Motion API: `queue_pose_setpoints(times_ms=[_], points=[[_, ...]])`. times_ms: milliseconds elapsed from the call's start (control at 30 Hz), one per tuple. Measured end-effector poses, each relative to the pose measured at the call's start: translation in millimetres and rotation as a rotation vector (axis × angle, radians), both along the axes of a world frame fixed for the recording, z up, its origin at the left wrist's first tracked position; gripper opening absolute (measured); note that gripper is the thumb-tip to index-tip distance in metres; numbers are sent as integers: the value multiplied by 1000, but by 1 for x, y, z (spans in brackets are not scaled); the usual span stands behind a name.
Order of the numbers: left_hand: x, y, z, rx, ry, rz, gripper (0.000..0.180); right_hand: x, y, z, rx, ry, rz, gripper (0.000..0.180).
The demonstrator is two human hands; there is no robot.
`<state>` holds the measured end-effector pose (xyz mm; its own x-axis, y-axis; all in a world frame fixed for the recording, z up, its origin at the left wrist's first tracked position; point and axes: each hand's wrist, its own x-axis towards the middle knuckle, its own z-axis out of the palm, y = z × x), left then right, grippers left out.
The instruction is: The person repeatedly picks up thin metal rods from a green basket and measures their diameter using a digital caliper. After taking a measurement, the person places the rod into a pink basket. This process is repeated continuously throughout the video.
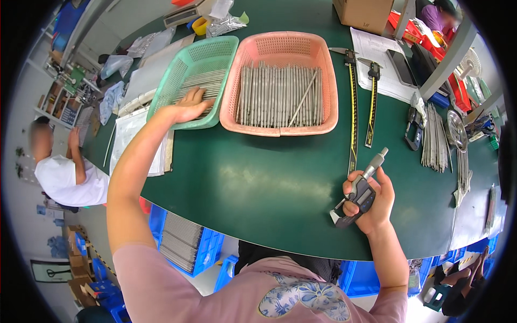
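Note:
My left hand reaches into the green plastic basket, its fingers stretched over the thin metal rods lying inside. No rod is lifted, and the fingertips are partly lost among the rods. My right hand is wrapped round a digital micrometer above the table's right front, its thimble pointing up and away, its frame toward me. I cannot make out any rod in the micrometer's jaws. Beside the green basket stands a pink basket holding a row of metal rods, with one lying slantwise on top.
Two calipers lie right of the pink basket, near papers and a phone. Farther right are another micrometer and a rod bundle. A cardboard box stands at the back. Another person sits at left.

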<state>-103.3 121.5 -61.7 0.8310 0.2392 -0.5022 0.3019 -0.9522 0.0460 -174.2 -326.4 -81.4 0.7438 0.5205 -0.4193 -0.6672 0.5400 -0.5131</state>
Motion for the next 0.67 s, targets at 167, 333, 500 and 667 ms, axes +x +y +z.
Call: queue_pose_setpoints(times_ms=[167,333,500,667], points=[[-17,5,16,-237,65,52,82,0,0,-2,27,24,-12,53],[-14,6,46,-519,161,213,86,-2,0,-2,8,24,-20,52],[48,37,1,-177,-409,86,75,-1,4,-3,29,40,3,51],[69,5,-38,25,-160,68,76,2,-1,-8,37,21,14,52]])
